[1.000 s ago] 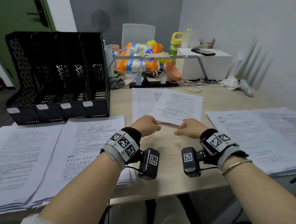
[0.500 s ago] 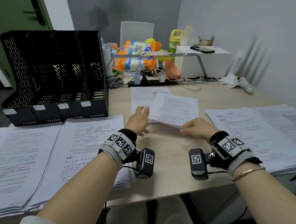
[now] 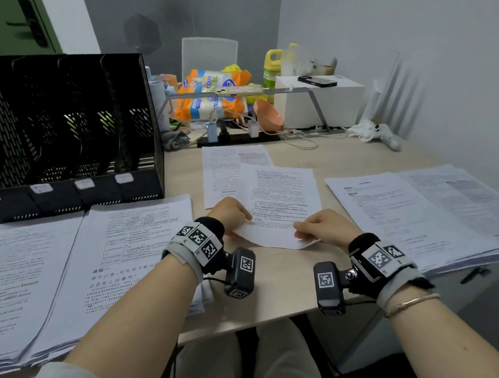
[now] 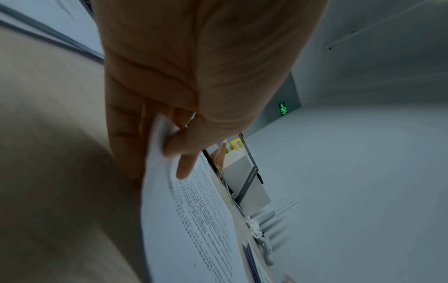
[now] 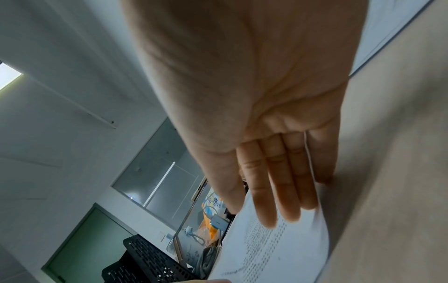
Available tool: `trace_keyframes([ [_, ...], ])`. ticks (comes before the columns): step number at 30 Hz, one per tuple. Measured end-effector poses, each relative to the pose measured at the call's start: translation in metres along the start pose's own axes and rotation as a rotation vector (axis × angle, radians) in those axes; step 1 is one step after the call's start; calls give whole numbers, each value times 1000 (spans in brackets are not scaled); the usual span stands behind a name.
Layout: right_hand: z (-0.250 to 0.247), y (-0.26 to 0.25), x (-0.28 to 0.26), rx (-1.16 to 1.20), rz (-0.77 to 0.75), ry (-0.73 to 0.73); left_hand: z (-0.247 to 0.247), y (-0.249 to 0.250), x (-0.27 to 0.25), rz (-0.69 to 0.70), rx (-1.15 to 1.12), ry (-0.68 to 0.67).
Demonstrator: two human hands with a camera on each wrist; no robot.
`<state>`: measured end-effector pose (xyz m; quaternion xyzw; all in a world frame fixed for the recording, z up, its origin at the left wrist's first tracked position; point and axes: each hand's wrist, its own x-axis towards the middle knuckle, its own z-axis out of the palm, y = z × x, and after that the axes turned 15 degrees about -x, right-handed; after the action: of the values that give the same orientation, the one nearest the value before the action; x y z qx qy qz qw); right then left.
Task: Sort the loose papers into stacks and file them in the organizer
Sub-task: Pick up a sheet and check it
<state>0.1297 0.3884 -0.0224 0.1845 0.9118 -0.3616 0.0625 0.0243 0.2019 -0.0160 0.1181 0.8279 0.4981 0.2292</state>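
Note:
A printed sheet lies in the middle of the table, its near edge curled up between my hands. My left hand pinches the near left corner; in the left wrist view the thumb lies on top of the sheet and the fingers are beneath. My right hand rests on the near right edge. Its fingers lie straight on the sheet, with the little finger under the edge. The black mesh organizer stands at the back left, its slots dark.
Another sheet lies partly under the held one. Two paper stacks sit at the near left, two more at the right. A power strip, orange packet, bowl and white box crowd the back.
The sheet has slid toward me. My left hand let go, opened beside the sheet, then came back and pinched its near left corner. My right hand stayed on the near edge.

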Motion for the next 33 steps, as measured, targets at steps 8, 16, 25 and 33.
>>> trace_keyframes([
  [8, -7, 3, -7, -31, -11, 219, 4, 6, -2, 205, -155, 312],
  [16, -9, -2, -7, 117, 51, 251, 2, 12, -7, 307, -229, 392],
  [25, 11, -29, -6, 139, -20, 351, -20, 2, -26, 408, -285, 493],
  [33, 16, -32, -20, 209, 31, 339, -11, 5, -34, 420, -280, 491],
])
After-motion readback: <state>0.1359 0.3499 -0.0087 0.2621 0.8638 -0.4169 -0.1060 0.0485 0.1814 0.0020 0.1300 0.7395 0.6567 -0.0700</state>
